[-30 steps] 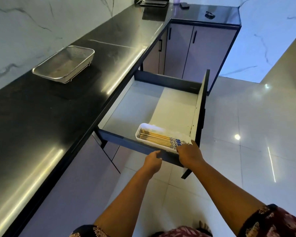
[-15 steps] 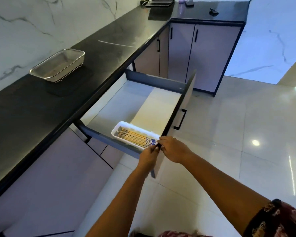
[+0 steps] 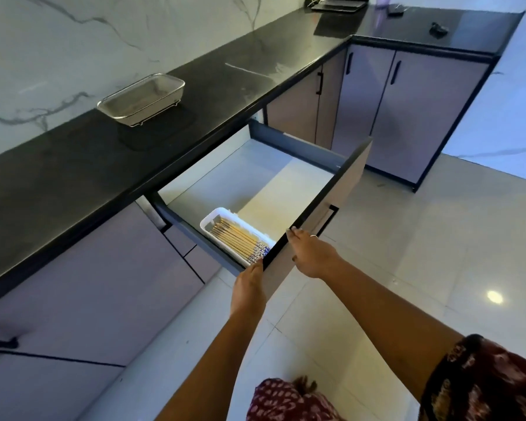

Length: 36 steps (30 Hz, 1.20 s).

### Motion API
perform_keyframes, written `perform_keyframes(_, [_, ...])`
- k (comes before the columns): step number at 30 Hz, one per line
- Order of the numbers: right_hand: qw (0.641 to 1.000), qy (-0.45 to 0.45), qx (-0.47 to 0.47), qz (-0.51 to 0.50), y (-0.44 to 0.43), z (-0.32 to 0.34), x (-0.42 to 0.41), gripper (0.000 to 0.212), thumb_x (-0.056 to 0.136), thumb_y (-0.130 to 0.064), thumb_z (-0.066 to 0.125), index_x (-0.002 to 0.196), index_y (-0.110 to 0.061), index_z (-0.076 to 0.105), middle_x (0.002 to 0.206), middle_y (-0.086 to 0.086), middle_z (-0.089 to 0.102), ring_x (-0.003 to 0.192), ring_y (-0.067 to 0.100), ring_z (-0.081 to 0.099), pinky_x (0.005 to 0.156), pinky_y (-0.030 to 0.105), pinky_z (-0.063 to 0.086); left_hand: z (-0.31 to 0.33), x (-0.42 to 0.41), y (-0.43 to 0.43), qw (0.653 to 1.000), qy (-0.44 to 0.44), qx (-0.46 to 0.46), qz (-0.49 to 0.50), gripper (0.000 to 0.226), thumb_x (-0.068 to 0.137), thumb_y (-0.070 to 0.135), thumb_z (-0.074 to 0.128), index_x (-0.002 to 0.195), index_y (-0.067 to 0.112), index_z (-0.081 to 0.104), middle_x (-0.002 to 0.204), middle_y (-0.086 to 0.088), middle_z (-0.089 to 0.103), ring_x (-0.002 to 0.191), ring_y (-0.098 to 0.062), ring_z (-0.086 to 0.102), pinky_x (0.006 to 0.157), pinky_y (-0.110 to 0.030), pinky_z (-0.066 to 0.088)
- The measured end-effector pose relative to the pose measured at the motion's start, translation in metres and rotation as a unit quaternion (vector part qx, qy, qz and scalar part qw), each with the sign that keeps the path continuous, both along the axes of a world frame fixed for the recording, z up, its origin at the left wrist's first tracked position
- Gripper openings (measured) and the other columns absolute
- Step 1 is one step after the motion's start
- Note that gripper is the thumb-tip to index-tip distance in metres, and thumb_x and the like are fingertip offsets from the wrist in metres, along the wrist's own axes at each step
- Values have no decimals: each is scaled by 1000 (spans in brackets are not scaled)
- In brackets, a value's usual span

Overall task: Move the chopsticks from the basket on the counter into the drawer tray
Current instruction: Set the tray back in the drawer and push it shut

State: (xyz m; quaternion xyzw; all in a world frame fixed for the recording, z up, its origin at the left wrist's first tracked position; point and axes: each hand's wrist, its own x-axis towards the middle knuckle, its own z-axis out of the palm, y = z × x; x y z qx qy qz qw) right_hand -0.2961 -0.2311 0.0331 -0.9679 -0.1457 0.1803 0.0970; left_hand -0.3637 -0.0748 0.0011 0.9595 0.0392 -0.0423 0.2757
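Observation:
Several wooden chopsticks [image 3: 236, 240] with blue patterned ends lie side by side in a white tray [image 3: 216, 214] at the near corner of the open drawer [image 3: 255, 180]. The metal mesh basket [image 3: 142, 98] stands on the black counter [image 3: 73, 165] and looks empty. My left hand [image 3: 249, 285] rests against the near end of the drawer front [image 3: 325, 205], fingers on its edge. My right hand [image 3: 313, 253] lies flat on the outer face of the drawer front, fingertips at its top edge. Neither hand holds a chopstick.
A dark mat lies under the basket. Lower cabinets [image 3: 407, 117] with black handles fill the far corner. A laptop [image 3: 339, 4] and small dark items [image 3: 438, 27] sit on the far counter. Glossy tiled floor [image 3: 438, 253] spreads to the right.
My hands have left the tray's end and shifted onto the drawer front. The view has swung, showing the drawer further to the right.

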Motion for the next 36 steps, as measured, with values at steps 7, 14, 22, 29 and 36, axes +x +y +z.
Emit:
perform_keyframes(7, [992, -9, -97, 76, 22, -8, 32, 68, 96, -5, 43, 154, -8, 8, 162, 7, 5, 150, 20, 8, 113, 45, 33, -15, 6, 7, 999, -42, 31, 6, 60, 87, -10, 50, 141, 12, 40, 141, -2, 50, 126, -21, 50, 101, -26, 43])
perform_keyframes(14, [980, -50, -112, 154, 33, -11, 58, 71, 95, -1, 41, 154, -8, 2, 162, 8, 1, 150, 21, 7, 113, 43, 33, -36, 21, 31, 991, -102, 90, 1, 79, 64, -19, 70, 136, 6, 47, 134, -12, 57, 119, -33, 58, 96, -44, 51])
perform_keyframes(22, [962, -80, -134, 222, 75, -5, 114, 69, 95, -3, 39, 154, -8, 3, 162, 9, 4, 150, 21, 10, 118, 44, 22, -30, 68, 67, 980, -95, 174, 33, 75, 89, -10, 47, 150, 12, 9, 159, -4, 10, 148, -20, 5, 120, -31, 1])
perform_keyframes(29, [940, -100, -133, 298, 111, -4, 167, 63, 97, -7, 39, 153, -4, 12, 160, 15, 16, 147, 25, 20, 117, 41, 26, -32, 115, 90, 975, -107, 195, -9, 83, 59, -4, 83, 134, 7, 50, 138, -7, 54, 128, -26, 51, 104, -38, 39])
perform_keyframes(36, [953, -36, 32, 300, 104, 1, 221, 49, 96, -9, 40, 145, -17, 41, 152, 2, 39, 138, 19, 41, 112, 36, 38, -51, 151, 59, 990, -117, 34, 77, 42, 87, 3, 58, 129, 11, 57, 129, -7, 61, 121, -24, 57, 98, -36, 51])
